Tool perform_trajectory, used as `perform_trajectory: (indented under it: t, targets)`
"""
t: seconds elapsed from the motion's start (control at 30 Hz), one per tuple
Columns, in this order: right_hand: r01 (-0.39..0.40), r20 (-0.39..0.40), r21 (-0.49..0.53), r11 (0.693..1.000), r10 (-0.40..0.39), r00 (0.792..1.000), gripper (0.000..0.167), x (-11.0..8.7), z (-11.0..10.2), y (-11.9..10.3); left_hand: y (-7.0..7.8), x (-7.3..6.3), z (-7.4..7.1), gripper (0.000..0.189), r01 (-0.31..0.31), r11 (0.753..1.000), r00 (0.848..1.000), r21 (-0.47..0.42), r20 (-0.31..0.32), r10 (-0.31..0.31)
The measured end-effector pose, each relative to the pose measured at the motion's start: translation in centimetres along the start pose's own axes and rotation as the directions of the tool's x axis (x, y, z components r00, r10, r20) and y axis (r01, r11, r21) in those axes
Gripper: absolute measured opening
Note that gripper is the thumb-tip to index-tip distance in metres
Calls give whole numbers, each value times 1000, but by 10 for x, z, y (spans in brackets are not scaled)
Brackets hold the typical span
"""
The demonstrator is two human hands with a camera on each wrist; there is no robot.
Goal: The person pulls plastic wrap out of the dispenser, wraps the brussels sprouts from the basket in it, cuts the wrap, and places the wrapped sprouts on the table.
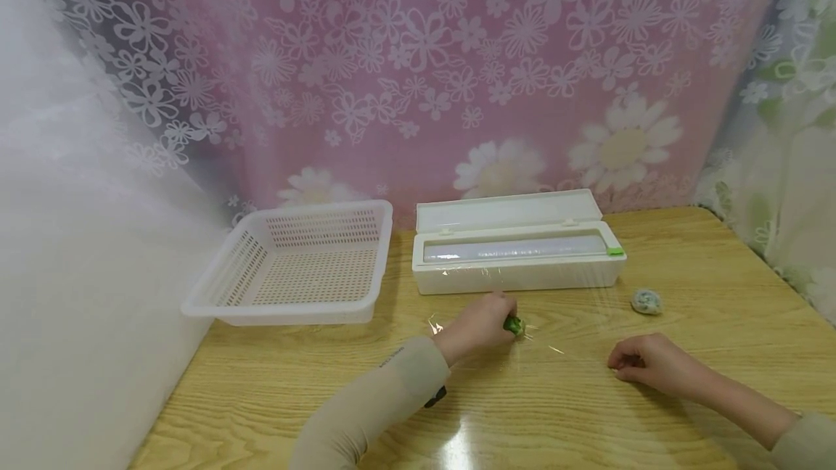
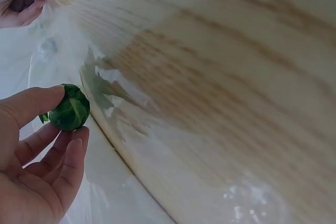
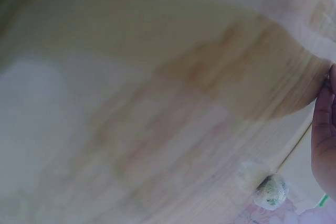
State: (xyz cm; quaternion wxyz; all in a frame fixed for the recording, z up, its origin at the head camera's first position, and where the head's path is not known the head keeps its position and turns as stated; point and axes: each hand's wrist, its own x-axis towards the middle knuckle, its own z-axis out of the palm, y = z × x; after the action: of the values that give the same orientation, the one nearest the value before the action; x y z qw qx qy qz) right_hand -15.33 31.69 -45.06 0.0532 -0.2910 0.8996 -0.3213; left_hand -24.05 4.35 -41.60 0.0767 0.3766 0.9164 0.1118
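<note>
My left hand (image 1: 482,323) grips a small Brussels sprout (image 1: 514,325) between thumb and fingers, just in front of a white cling film box (image 1: 516,278). Up close in the left wrist view, the sprout (image 2: 71,107) is round, dark green and leafy. Clear cling film (image 2: 107,90) spreads over the wooden table in wrinkles. Farther right, my right hand (image 1: 656,365) pinches a gathered edge of that film, its fingers curled. Behind this hand lies a film-wrapped ball (image 1: 646,301), whitish with green showing through. The right wrist view catches only part of the right hand (image 3: 326,135).
The film box has its lid (image 1: 509,212) raised, with a roll (image 1: 516,247) inside and a green tab (image 1: 615,251) at its right end. A white perforated basket (image 1: 382,252) stands at the left. Flowered curtains (image 1: 405,78) hang behind the table (image 1: 548,426).
</note>
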Motion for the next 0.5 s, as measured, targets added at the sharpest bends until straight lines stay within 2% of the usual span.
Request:
perform_trajectory:
  t: [0.27, 0.5]
  targets:
    - [20, -11, -8, 1000, -21, 1000, 7, -1, 2, 1, -2, 3, 8, 22, 0, 999, 1000, 37, -11, 0]
    - [-6, -2, -53, 999, 6, 1000, 7, -1, 2, 0, -4, 5, 11, 27, -10, 999, 1000, 47, -7, 10]
